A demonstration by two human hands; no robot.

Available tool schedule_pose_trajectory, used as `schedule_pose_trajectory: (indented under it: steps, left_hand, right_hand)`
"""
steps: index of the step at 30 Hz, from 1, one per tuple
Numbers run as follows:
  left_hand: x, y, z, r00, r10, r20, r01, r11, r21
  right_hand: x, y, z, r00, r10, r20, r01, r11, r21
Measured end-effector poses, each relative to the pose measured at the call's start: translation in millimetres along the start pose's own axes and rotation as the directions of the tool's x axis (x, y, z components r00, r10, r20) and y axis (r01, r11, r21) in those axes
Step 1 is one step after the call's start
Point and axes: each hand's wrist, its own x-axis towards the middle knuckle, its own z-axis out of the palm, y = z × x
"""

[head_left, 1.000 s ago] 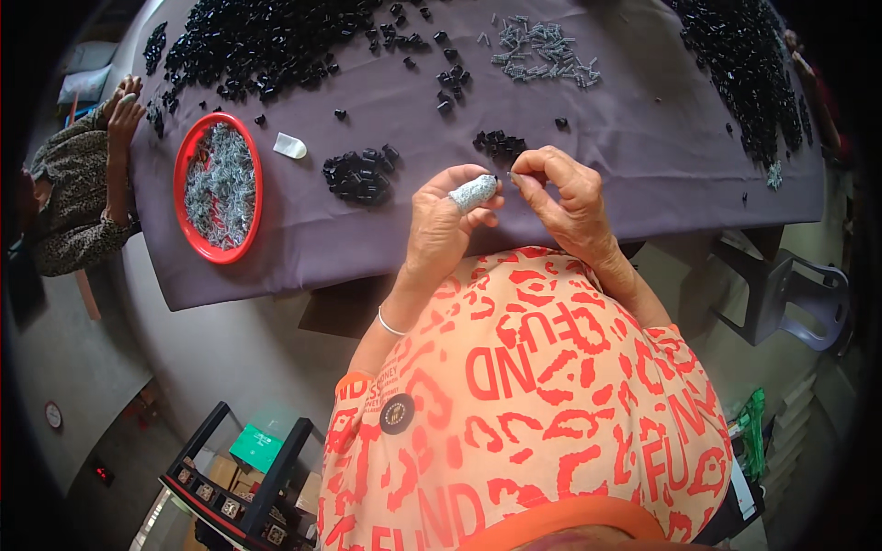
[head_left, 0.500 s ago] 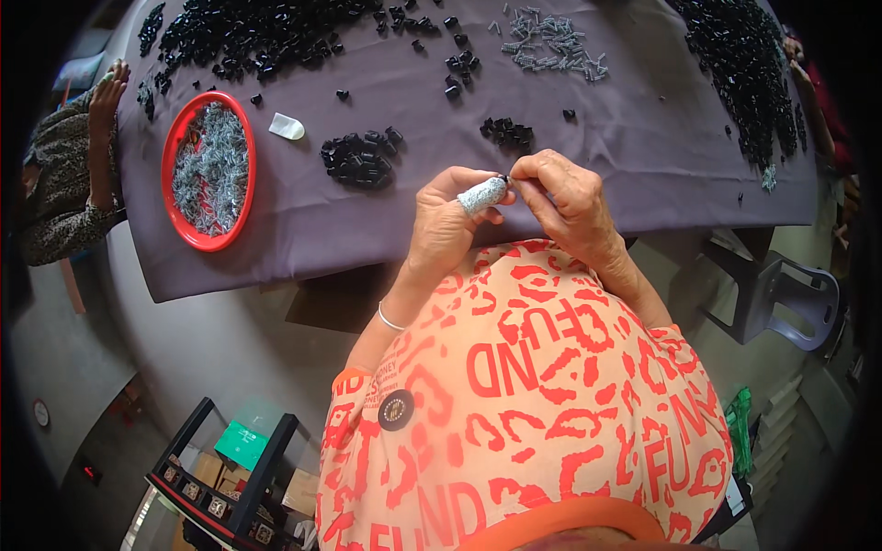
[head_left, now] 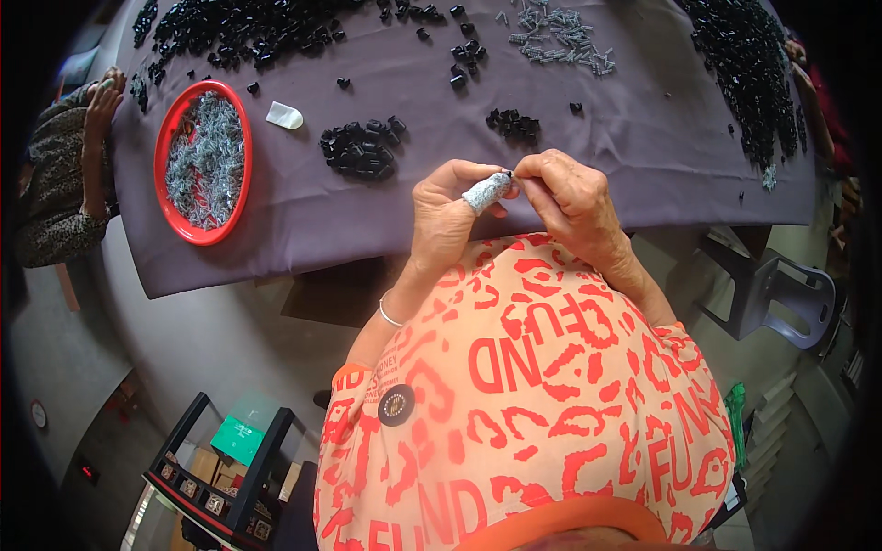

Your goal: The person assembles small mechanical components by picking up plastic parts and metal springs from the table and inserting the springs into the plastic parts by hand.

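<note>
Close together over the table's near edge, my two hands meet at a small black plastic piece. My left hand pinches the piece, its thumb wrapped in a pale speckled finger cover. The fingertips of my right hand press together right against the piece; whatever is between them is too small to make out. Just beyond the hands lies a little group of black plastic pieces. A larger group of black pieces sits to the left of it.
A red oval basin of small metal springs stands at the left, near a white finger cover. Loose springs and big black heaps lie farther back. Other people's hands rest by the left edge. A grey chair stands at right.
The whole view has shifted slightly. My hands stay together at the black piece, with small finger movements; the right fingertips have drawn slightly to the right.
</note>
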Motion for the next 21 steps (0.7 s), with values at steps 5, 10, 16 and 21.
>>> schedule_pose_trajectory:
  steps: [5, 10, 16, 21]
  left_hand:
    - [0.5, -1.1, -2.5, 1.000, -0.024, 0.004, 0.024, 1.000, 0.011]
    - [1.6, -4.4, -5.2, 0.999, -0.043, 0.019, 0.043, 0.999, 0.007]
    - [1.1, -5.8, -6.1, 0.999, -0.027, 0.018, 0.028, 0.999, -0.038]
    - [2.7, -5.7, -7.6, 1.000, -0.012, 0.026, 0.015, 0.990, -0.140]
  right_hand:
    - [0.0, 1.5, 2.5, 1.000, -0.006, -0.005, 0.006, 1.000, -0.027]
    - [1.5, -0.3, 3.6, 1.000, 0.007, 0.015, -0.006, 0.998, -0.064]
    - [1.6, 2.2, 6.6, 1.000, -0.006, 0.014, 0.007, 0.999, -0.038]
    - [4.1, 2.4, 3.4, 0.997, 0.041, 0.060, -0.047, 0.994, 0.103]
